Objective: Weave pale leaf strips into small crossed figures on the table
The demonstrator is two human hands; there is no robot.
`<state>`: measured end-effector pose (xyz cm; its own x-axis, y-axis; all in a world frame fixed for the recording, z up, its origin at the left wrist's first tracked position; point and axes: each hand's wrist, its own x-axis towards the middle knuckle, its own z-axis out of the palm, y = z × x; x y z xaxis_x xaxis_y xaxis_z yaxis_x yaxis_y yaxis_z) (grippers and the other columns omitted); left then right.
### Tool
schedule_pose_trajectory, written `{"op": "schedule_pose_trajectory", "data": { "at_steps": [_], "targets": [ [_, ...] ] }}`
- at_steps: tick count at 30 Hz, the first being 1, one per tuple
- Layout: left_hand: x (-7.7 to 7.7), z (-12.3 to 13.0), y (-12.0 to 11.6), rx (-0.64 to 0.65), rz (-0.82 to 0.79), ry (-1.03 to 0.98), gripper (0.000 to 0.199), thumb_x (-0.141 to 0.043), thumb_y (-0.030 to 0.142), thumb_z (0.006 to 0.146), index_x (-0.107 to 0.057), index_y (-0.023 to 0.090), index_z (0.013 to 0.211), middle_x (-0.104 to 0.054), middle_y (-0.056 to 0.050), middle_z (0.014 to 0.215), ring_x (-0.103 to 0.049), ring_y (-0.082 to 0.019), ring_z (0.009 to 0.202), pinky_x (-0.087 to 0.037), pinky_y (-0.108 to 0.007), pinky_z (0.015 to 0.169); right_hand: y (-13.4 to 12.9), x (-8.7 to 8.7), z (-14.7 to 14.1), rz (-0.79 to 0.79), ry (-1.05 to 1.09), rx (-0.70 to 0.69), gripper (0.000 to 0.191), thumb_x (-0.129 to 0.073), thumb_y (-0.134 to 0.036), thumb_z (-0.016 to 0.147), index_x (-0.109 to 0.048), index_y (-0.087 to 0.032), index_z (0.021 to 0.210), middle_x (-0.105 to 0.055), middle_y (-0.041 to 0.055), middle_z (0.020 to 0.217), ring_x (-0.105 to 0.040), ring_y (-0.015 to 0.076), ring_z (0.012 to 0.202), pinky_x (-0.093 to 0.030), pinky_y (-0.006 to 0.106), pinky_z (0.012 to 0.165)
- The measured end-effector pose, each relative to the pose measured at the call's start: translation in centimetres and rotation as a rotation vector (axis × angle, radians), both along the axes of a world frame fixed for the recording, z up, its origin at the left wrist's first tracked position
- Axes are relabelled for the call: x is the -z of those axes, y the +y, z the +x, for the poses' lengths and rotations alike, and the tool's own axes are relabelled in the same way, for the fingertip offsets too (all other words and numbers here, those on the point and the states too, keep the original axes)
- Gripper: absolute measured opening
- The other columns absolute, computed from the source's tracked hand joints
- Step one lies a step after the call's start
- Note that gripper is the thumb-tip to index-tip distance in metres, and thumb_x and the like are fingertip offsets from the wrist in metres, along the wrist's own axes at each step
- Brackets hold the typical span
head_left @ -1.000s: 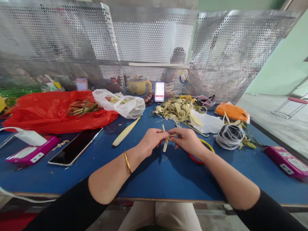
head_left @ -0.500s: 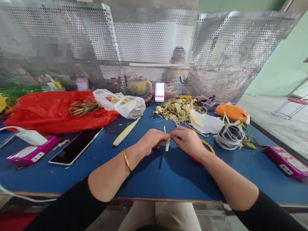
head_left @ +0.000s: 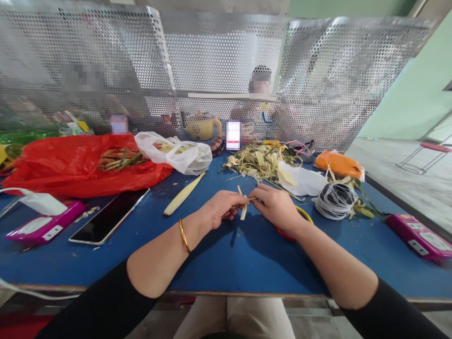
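Above the middle of the blue table, my left hand [head_left: 226, 207] pinches a pale strip of husk [head_left: 243, 214] that stands nearly upright and sticks out above and below the fingers. My right hand [head_left: 273, 205] is closed beside it, thumb and fingertips on a thin strand [head_left: 253, 198] that runs across to the pale strip. The fingertips of both hands are a small gap apart. Under my right wrist lies a tool with red and yellow handles [head_left: 305, 214], partly hidden. A whole pale husk [head_left: 184, 194] lies left of my left hand.
Husk scraps [head_left: 263, 160] are heaped behind the hands. Left are a red bag [head_left: 63, 162], a white bag [head_left: 192, 157], a black phone [head_left: 110, 217] and a purple power strip [head_left: 52, 226]. Right are a wire spool [head_left: 335, 201] and an orange packet [head_left: 339, 164]. Behind a perforated screen sits a person.
The pale strip has tilted slightly, its top end leaning left. Both hands have stayed nearly in place, my right fingertips a little farther from the strip. The whole view has shifted slightly.
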<state>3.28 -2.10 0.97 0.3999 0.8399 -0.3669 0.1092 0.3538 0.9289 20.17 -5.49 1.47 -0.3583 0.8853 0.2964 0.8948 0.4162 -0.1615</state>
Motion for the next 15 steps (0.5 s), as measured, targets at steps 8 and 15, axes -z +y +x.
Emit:
{"op": "schedule_pose_trajectory", "data": {
  "at_steps": [8, 15],
  "targets": [
    [0.4, 0.2, 0.5, -0.134, 0.153, 0.024, 0.014, -0.062, 0.025, 0.060, -0.053, 0.016, 0.053, -0.043, 0.006, 0.045, -0.034, -0.006, 0.042, -0.021, -0.022, 0.042, 0.6, -0.7, 1.1, -0.049, -0.169, 0.277, 0.023, -0.050, -0.023, 0.089, -0.058, -0.017, 0.110, -0.060, 0.0125, 0.112, -0.064, 0.0232, 0.087, -0.037, 0.029, 0.061],
    [0.2, -0.6, 1.5, -0.237, 0.173, 0.015, 0.018, -0.064, 0.028, 0.061, -0.054, 0.016, 0.052, -0.045, 0.005, 0.047, -0.036, -0.006, 0.043, -0.022, -0.021, 0.043, -2.6, -1.8, 3.8, -0.361, -0.346, 0.364, 0.028, -0.052, -0.018, 0.080, -0.058, -0.011, 0.106, -0.065, 0.0205, 0.099, -0.065, 0.0355, 0.091, -0.042, 0.036, 0.066]
  ]
}}
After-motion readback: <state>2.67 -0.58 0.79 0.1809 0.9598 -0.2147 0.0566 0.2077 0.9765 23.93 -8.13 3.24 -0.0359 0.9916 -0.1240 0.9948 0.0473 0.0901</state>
